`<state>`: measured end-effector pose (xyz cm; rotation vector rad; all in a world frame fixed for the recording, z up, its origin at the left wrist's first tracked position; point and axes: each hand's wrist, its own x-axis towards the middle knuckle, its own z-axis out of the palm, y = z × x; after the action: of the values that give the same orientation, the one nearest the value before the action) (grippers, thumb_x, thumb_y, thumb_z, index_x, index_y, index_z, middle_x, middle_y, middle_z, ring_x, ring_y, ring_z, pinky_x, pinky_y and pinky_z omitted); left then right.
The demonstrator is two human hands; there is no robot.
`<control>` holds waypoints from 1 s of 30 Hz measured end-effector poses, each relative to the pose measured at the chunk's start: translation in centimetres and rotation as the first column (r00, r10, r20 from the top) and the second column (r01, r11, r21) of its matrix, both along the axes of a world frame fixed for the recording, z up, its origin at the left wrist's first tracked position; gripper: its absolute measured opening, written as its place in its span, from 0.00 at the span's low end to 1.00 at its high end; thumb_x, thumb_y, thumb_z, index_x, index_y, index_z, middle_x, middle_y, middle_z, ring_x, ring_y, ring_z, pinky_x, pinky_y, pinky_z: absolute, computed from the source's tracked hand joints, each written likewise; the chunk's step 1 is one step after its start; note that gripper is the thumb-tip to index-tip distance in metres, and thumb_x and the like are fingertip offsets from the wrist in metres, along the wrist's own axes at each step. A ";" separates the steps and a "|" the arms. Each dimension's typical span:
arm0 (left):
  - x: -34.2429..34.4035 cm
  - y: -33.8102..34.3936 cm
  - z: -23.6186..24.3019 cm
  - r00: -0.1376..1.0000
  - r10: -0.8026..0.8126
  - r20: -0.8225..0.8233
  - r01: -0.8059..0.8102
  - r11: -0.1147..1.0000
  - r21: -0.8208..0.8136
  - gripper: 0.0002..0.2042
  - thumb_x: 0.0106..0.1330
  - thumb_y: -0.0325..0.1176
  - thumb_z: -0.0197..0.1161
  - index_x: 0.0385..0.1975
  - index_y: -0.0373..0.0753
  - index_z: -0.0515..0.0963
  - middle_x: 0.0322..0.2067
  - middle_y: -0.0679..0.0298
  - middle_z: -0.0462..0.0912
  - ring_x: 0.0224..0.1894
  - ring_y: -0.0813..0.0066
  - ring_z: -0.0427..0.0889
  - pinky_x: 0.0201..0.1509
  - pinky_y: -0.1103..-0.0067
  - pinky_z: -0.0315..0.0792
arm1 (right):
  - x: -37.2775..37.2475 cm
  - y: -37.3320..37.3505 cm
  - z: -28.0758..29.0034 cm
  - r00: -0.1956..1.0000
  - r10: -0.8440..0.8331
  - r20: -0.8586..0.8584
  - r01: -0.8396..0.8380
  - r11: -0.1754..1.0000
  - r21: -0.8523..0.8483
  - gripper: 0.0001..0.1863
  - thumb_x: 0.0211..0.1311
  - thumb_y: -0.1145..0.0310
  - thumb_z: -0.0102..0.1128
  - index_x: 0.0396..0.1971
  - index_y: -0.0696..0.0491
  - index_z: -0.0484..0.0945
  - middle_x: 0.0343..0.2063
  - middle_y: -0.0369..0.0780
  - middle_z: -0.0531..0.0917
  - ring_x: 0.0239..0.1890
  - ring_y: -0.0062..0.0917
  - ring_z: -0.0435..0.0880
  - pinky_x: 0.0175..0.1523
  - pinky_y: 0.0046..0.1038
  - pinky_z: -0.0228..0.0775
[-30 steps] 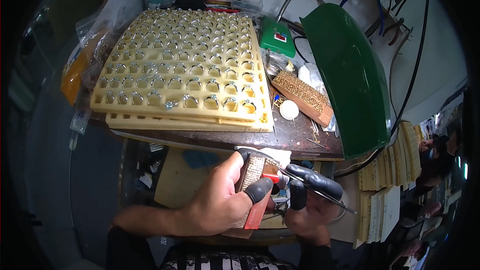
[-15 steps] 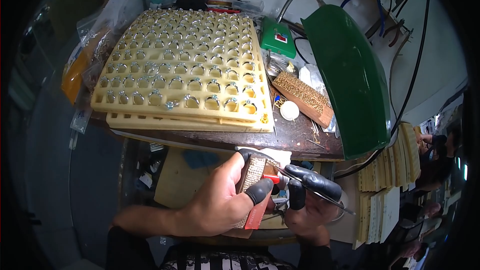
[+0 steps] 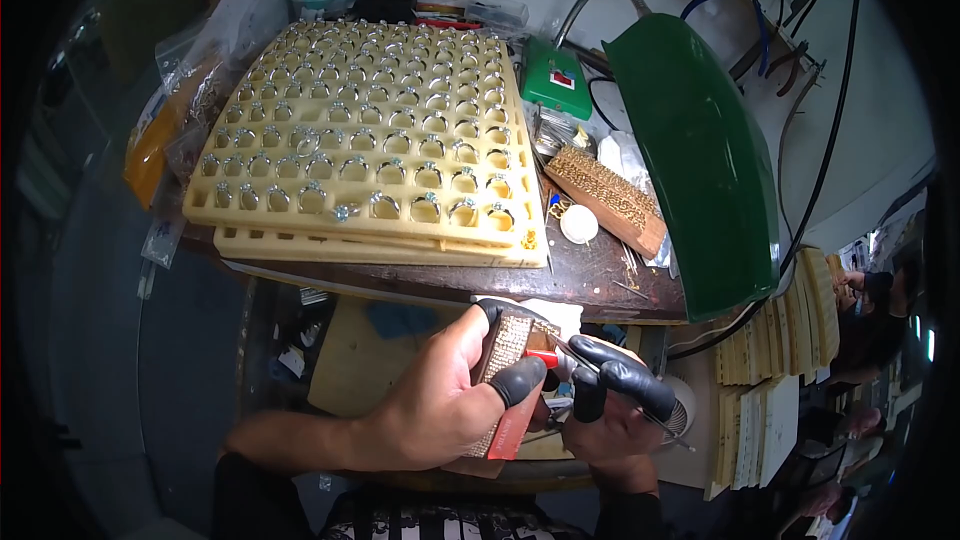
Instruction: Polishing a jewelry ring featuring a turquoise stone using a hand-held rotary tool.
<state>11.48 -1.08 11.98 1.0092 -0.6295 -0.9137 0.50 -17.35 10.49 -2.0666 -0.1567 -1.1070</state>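
My left hand grips a block studded with rows of small shiny pieces, with red material along its lower right side; black covers sit on the thumb and a fingertip. My right hand, with black-covered fingers, holds a thin metal tool, probably tweezers, angled toward the block's upper right part. A red cylindrical piece lies between the hands. Just beyond them on the bench are a round white container and a wooden block with brass-coloured bits.
Stacked foam trays of rings cover the back left, beside plastic bags. A green lamp shade and green box stand at right. Stacked boards, cables and co-workers are farther right.
My right hand and its tool have shifted slightly left and downward, with the fingers a little more bent. My left hand and the block stay almost still.
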 end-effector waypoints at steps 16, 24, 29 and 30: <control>0.4 -0.1 0.1 0.996 -0.036 -0.087 0.038 0.999 0.020 0.16 0.76 0.29 0.54 0.57 0.30 0.63 0.42 0.57 0.81 0.42 0.72 0.85 0.48 0.72 0.82 | 0.0 0.2 -0.2 1.000 0.006 0.008 -0.007 0.994 0.113 0.12 0.64 0.76 0.64 0.47 0.57 0.80 0.41 0.47 0.87 0.43 0.31 0.89 0.47 0.30 0.81; 0.1 -0.5 -0.8 0.999 -0.008 -0.051 0.010 0.999 0.033 0.16 0.75 0.32 0.56 0.55 0.31 0.64 0.42 0.61 0.80 0.40 0.82 0.80 0.43 0.80 0.78 | 0.0 0.5 -1.2 0.985 -0.147 0.087 0.132 0.979 0.157 0.17 0.67 0.65 0.66 0.44 0.60 0.70 0.38 0.49 0.85 0.41 0.35 0.87 0.48 0.35 0.83; 0.0 -0.2 -0.7 0.998 0.059 0.026 -0.062 0.988 0.139 0.11 0.73 0.32 0.57 0.45 0.33 0.67 0.34 0.60 0.82 0.33 0.82 0.80 0.36 0.77 0.77 | -0.2 -0.3 -1.7 0.973 -0.226 0.053 0.226 0.974 0.015 0.14 0.72 0.70 0.59 0.47 0.63 0.68 0.40 0.53 0.84 0.40 0.35 0.86 0.46 0.32 0.80; 0.0 0.1 -0.4 0.997 0.071 0.025 -0.074 0.987 0.144 0.10 0.71 0.30 0.57 0.45 0.32 0.67 0.32 0.60 0.82 0.33 0.82 0.80 0.36 0.77 0.76 | -0.1 -0.2 -2.0 0.968 -0.242 0.062 0.236 0.968 0.080 0.15 0.68 0.70 0.61 0.47 0.64 0.70 0.41 0.52 0.83 0.42 0.35 0.86 0.49 0.34 0.81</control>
<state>11.49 -0.97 11.55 1.1653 -0.5453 -0.8952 0.38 -17.55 8.53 -2.0201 0.0999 -1.3131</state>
